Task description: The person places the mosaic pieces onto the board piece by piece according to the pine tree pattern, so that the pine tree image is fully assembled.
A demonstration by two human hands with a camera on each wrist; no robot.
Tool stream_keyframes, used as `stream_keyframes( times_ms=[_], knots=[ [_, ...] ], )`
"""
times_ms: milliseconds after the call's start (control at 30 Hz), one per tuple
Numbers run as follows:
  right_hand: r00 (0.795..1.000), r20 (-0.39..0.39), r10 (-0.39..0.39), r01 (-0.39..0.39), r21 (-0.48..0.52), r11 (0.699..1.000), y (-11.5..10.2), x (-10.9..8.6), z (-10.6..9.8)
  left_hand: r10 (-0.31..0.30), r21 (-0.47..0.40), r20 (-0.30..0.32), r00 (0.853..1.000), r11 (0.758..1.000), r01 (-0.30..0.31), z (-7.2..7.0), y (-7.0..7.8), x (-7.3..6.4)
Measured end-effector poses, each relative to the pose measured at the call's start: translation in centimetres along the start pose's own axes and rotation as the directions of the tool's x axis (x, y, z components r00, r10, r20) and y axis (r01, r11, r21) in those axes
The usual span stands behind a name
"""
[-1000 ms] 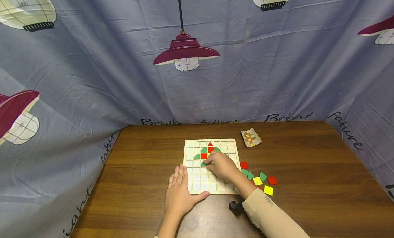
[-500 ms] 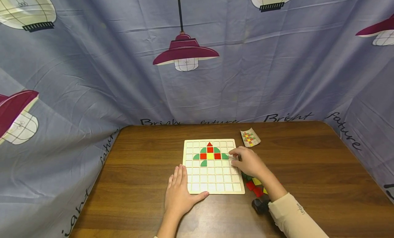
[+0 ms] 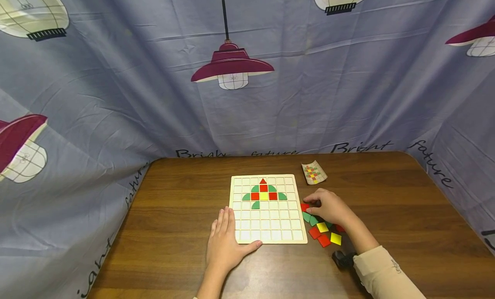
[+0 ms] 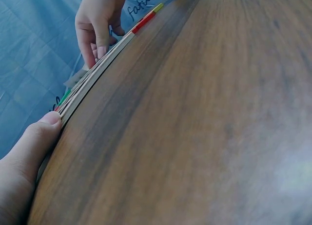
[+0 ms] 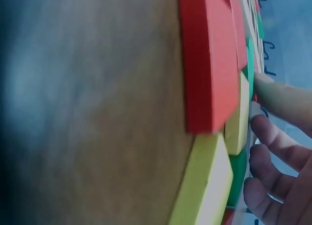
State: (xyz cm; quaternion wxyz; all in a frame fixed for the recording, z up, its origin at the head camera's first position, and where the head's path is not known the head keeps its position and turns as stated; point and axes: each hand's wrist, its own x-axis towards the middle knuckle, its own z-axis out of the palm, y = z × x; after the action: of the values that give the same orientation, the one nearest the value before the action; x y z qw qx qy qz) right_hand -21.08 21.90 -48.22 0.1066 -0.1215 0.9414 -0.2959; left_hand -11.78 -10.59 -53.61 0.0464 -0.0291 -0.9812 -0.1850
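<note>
Square pale board (image 3: 270, 226), gridded, lower centre; flat red, green, yellow tiles (image 3: 264, 196). Left hand (image 3: 224, 244): grip spread, board's edge. Right hand (image 3: 332, 205): at red square (image 3: 304, 207); hold unclear.

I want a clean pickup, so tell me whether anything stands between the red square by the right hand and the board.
Nothing visible: the red square lies beside the right edge of the board; the other loose tiles sit nearer the person, the left hand at the opposite edge.
</note>
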Motion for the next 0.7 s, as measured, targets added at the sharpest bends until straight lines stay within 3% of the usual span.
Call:
stream_keyframes(
  times_ms=[233, 500, 700],
  knots=[
    [1.000, -0.023, -0.004, 0.004, -0.004, 1.000, 0.1, 0.2, 0.1, -0.001, -0.010, -0.003, 1.000, 1.000, 0.001, 0.0, 0.0, 0.1],
    [0.992, -0.124, 0.008, -0.002, 0.054, 0.999, -0.7, 0.7, 0.2, 0.003, -0.004, -0.008, 1.000, 1.000, -0.003, 0.0, 0.0, 0.1],
    [0.996, -0.088, 0.000, 0.013, 0.145, 0.989, -3.0, 1.8, 1.4, 0.001, -0.007, -0.006, 1.000, 1.000, -0.001, 0.0, 0.0, 0.1]
  ],
)
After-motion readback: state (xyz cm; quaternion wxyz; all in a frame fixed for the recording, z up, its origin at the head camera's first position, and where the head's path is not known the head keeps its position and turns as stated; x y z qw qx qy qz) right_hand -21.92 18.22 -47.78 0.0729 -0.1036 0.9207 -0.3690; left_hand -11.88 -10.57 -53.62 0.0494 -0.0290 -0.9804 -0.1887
